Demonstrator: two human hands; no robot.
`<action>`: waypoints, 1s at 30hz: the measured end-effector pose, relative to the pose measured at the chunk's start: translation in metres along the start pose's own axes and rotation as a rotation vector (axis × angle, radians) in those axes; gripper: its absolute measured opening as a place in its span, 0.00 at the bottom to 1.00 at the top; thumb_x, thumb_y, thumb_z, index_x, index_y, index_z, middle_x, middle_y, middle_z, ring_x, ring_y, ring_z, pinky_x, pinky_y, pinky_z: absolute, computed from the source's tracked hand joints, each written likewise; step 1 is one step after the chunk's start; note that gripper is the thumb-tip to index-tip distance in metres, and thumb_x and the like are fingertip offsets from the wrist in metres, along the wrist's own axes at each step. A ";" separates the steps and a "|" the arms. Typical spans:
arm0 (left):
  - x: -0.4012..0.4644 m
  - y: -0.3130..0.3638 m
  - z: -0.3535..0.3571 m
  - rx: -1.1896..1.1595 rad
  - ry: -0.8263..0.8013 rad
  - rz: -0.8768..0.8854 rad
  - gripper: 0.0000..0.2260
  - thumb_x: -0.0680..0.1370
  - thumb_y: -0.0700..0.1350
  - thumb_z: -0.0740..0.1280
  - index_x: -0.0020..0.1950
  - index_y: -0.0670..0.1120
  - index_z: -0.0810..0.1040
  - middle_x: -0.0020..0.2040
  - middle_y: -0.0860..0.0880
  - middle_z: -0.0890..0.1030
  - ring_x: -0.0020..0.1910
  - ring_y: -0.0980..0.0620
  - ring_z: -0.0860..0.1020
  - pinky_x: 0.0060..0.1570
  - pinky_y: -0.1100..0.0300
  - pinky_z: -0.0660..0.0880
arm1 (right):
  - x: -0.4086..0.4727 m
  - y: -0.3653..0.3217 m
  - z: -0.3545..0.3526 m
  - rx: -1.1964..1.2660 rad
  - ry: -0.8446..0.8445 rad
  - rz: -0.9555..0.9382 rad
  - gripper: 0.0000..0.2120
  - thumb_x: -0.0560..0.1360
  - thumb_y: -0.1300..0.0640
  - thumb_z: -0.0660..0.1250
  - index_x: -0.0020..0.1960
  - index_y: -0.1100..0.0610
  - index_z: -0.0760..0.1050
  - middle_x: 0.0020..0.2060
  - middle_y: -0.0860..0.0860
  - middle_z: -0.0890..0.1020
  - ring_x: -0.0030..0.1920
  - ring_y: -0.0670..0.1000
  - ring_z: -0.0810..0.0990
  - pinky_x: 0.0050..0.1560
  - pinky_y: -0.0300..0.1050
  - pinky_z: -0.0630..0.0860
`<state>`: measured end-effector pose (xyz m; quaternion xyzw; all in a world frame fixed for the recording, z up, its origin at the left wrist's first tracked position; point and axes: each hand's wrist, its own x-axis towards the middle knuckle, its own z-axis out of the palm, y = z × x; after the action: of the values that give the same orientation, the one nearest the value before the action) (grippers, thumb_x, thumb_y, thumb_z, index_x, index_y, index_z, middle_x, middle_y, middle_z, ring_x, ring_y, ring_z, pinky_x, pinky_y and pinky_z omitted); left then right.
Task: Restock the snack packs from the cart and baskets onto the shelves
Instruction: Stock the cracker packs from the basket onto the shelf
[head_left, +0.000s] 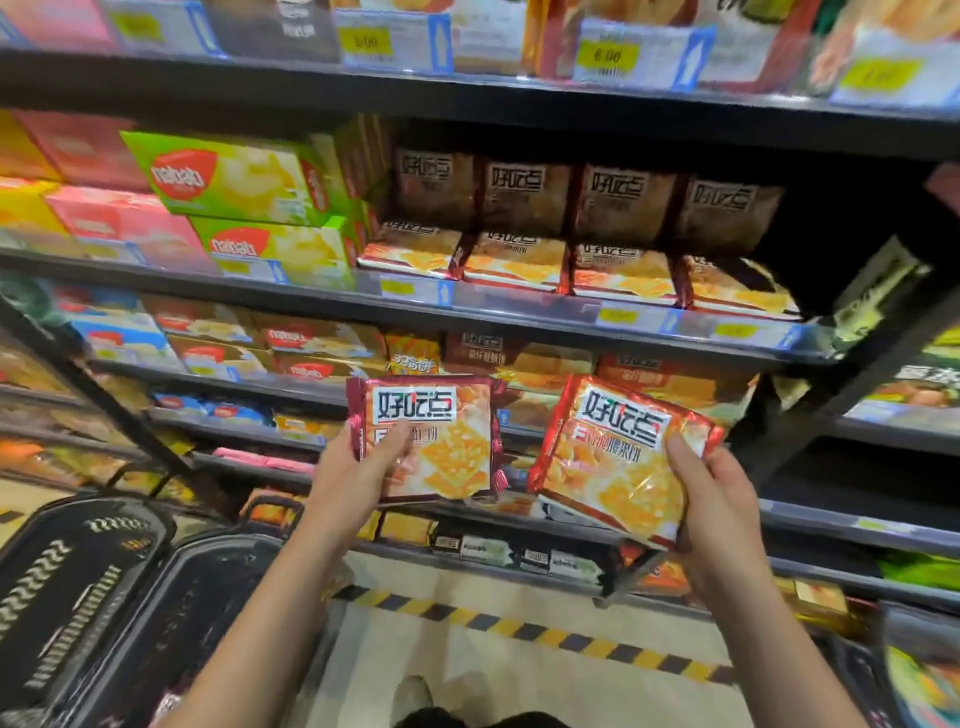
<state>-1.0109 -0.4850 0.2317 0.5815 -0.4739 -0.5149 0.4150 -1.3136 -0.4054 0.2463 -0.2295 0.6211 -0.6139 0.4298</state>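
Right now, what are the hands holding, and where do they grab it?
Each holds a snack pack. The left hand grips one pack by its left edge; the right hand grips the other pack by its right edge.

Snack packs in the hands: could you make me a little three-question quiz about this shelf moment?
1. True or false: the left hand and the right hand each hold a snack pack.
2. Which held pack is tilted more: the left pack or the right pack?
3. Multiple choice: the green boxes sit (a) left of, (b) right of, (c) below the matching packs on the shelf.

Key: 1 true. 2 the right pack. 3 a.
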 end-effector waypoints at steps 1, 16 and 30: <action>0.007 0.007 0.003 0.006 -0.009 0.021 0.21 0.73 0.63 0.70 0.60 0.52 0.82 0.51 0.55 0.87 0.51 0.54 0.85 0.59 0.49 0.79 | 0.001 -0.004 -0.001 -0.001 0.004 -0.005 0.13 0.81 0.49 0.68 0.64 0.51 0.77 0.52 0.50 0.88 0.51 0.54 0.88 0.58 0.62 0.81; 0.121 0.072 -0.027 0.069 -0.033 0.228 0.14 0.81 0.58 0.67 0.59 0.50 0.82 0.51 0.54 0.87 0.53 0.55 0.84 0.55 0.57 0.77 | 0.036 -0.046 0.081 0.068 -0.047 -0.087 0.15 0.81 0.50 0.68 0.65 0.55 0.76 0.55 0.53 0.87 0.55 0.56 0.86 0.61 0.61 0.80; 0.167 0.063 -0.063 -0.014 -0.129 0.228 0.21 0.75 0.65 0.67 0.60 0.53 0.82 0.54 0.55 0.87 0.56 0.52 0.84 0.65 0.43 0.76 | 0.075 -0.077 0.191 0.117 0.099 -0.235 0.24 0.72 0.41 0.77 0.61 0.54 0.77 0.55 0.52 0.87 0.57 0.55 0.85 0.63 0.60 0.80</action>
<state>-0.9524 -0.6616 0.2665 0.4866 -0.5592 -0.5040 0.4433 -1.2157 -0.5850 0.3244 -0.2448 0.5737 -0.7055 0.3364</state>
